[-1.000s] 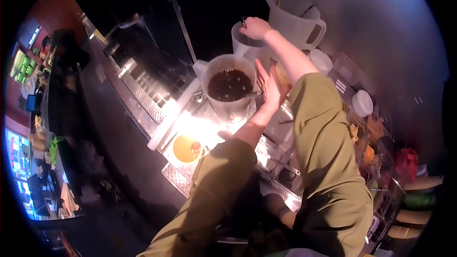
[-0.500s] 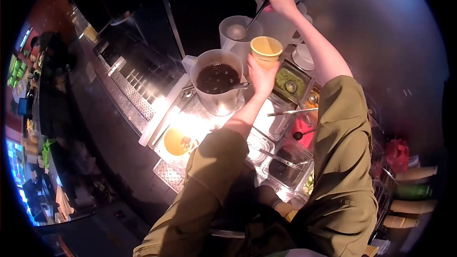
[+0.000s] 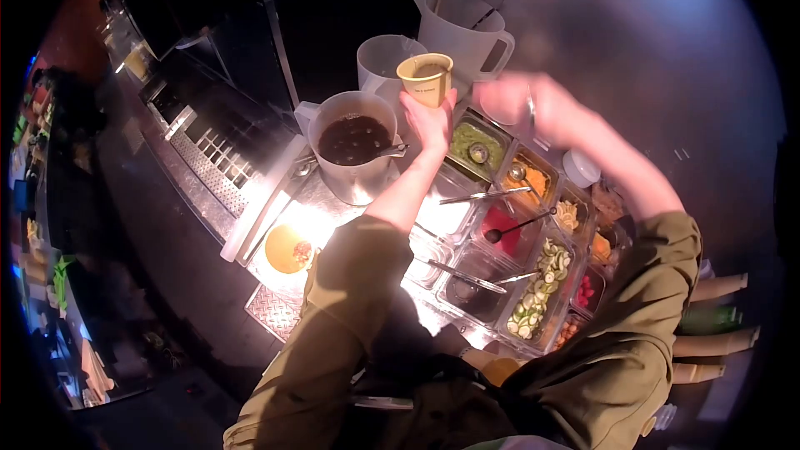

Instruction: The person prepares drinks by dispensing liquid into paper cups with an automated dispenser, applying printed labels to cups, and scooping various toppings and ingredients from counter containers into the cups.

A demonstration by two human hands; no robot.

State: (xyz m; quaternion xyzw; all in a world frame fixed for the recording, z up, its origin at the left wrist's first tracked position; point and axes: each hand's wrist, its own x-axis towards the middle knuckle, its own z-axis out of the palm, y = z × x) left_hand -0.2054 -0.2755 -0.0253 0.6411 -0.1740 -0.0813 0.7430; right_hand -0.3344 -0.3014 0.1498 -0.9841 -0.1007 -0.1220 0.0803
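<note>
My left hand is wrapped round a yellow paper cup, held upright above the counter. A greyish-brown surface shows inside the cup. My right hand is smeared by motion beside a pale round thing, so its fingers and any hold cannot be made out. Just behind the cup stands a translucent jug. To its right is a taller pitcher with a dark handle inside. A jug of dark liquid with a metal utensil sits left of my left hand.
Metal pans hold green sauce, orange food, red food and sliced cucumber. Tongs lie across the pans. A yellow bowl stands under bright light at left. A white cup is near my right forearm.
My right hand has left the black-handled ladle at the jugs and swung down and right. The cup in my left hand has shifted left in view, and its inside now looks darker.
</note>
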